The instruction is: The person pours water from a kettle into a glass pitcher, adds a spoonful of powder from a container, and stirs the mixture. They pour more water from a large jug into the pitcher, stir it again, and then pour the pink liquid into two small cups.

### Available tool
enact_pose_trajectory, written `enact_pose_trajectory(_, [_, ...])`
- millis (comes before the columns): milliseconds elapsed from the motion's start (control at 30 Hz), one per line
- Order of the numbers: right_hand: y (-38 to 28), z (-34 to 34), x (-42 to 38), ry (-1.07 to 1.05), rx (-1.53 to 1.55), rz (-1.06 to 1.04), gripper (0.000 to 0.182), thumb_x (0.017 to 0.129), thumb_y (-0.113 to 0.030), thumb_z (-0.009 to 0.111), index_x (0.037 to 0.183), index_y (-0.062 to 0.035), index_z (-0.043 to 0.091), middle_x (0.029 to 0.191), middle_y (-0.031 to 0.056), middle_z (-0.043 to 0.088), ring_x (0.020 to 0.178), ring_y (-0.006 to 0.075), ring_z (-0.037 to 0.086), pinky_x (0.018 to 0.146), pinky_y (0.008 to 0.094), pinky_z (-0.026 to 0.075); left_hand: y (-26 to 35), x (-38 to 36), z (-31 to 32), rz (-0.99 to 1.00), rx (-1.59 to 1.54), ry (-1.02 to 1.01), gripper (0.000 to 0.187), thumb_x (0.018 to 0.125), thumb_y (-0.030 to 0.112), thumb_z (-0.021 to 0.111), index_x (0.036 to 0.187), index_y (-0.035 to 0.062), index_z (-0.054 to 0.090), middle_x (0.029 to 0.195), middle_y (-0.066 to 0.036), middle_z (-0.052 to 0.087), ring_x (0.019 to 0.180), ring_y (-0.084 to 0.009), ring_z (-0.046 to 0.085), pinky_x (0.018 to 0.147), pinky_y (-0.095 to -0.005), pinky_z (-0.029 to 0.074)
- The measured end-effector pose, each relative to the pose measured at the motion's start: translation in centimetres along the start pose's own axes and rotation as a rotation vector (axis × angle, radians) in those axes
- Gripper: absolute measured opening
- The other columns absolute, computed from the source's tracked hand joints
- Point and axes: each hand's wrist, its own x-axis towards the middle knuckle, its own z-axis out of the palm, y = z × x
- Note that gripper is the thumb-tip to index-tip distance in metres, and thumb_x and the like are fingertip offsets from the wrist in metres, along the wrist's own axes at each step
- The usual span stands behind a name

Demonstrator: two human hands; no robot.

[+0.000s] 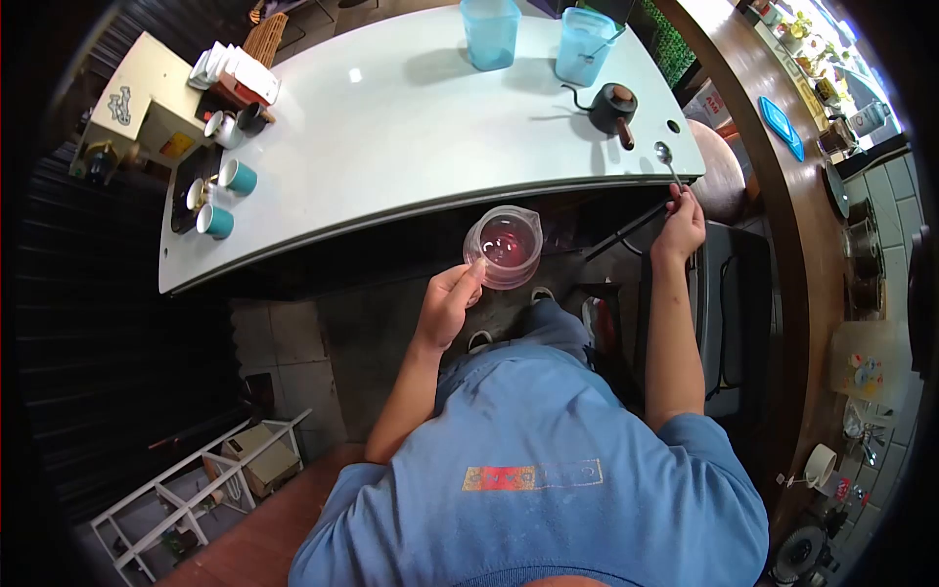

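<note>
My left hand (pixel 454 301) grips a clear glass pitcher (pixel 533 227) by its near side, in front of my body and just off the table's front edge. A reddish liquid (pixel 507 245) lies in the bottom of it. Out to the right, my right hand (pixel 682 228) is closed around the handle of a metal spoon (pixel 664 154). The spoon's bowl points away from me, at the right front corner of the white table (pixel 391 127). Beyond the spoon stands a black gooseneck kettle (pixel 613 103) with a wooden handle and lid knob.
Two translucent blue containers (pixel 489 39) stand at the table's far side, one holding a utensil. At the left end are teal cups (pixel 238 176), a white mug (pixel 223 128) and a dark tray (pixel 183 191). A wooden counter (pixel 782 225) with a blue lid (pixel 782 127) runs along my right.
</note>
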Motion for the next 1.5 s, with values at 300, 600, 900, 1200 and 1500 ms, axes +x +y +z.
enact_pose_trajectory(300, [4.5, 1.9, 6.1, -0.038, -0.172, 0.049, 0.03, 0.091, -0.015, 0.054, 0.111, 0.0063, 0.06, 0.095, 0.0104, 0.069, 0.066, 0.0066, 0.053, 0.063, 0.0197, 0.043, 0.6, 4.5, 3.0, 0.047, 0.054, 0.05, 0.038, 0.098, 0.025, 0.049, 0.064, 0.0079, 0.045, 0.06, 0.005, 0.038, 0.057, -0.0046, 0.032, 0.052, -0.023, 0.026])
enact_pose_trajectory(600, [7.4, 0.3, 8.9, -0.065, -0.529, -0.081, 0.024, 0.087, -0.019, 0.061, 0.1, -0.0001, 0.069, 0.09, 0.0113, 0.069, 0.076, 0.0163, 0.064, 0.071, 0.0268, 0.048, 1.4, 9.3, 6.7, 0.003, 0.092, 0.045, 0.04, 0.099, 0.025, 0.045, 0.063, 0.0064, 0.044, 0.06, -0.001, 0.041, 0.06, -0.0108, 0.038, 0.057, -0.0265, 0.031])
enact_pose_trajectory(900, [6.0, 0.8, 8.7, -0.179, -1.07, -0.513, 0.018, 0.08, -0.026, 0.066, 0.093, -0.0156, 0.074, 0.081, 0.0022, 0.058, 0.083, 0.0233, 0.052, 0.078, 0.0397, 0.036, 2.1, 10.1, 7.8, 0.004, 0.123, 0.146, 0.039, 0.098, 0.025, 0.044, 0.063, 0.0079, 0.041, 0.061, 0.0, 0.039, 0.06, -0.0113, 0.036, 0.056, -0.0264, 0.029])
enact_pose_trajectory(1200, [6.5, 1.0, 8.9, -0.184, -1.079, -0.571, 0.019, 0.08, -0.027, 0.067, 0.095, -0.017, 0.074, 0.084, 0.0014, 0.057, 0.084, 0.0225, 0.05, 0.077, 0.0405, 0.035, 2.2, 9.6, 7.9, 0.036, 0.065, 0.195, 0.04, 0.099, 0.026, 0.041, 0.063, 0.01, 0.035, 0.06, 0.0, 0.035, 0.059, -0.0122, 0.035, 0.055, -0.0268, 0.029])
enact_pose_trajectory(1500, [4.2, -0.1, 7.6, -0.094, -0.966, -0.591, 0.017, 0.084, -0.026, 0.065, 0.093, -0.0135, 0.074, 0.084, 0.0018, 0.063, 0.088, 0.0217, 0.055, 0.08, 0.0387, 0.037, 3.1, 9.5, 6.2, 0.058, 0.056, 0.101, 0.039, 0.098, 0.025, 0.045, 0.064, 0.0072, 0.044, 0.06, 0.001, 0.04, 0.058, -0.0088, 0.037, 0.054, -0.0245, 0.029])
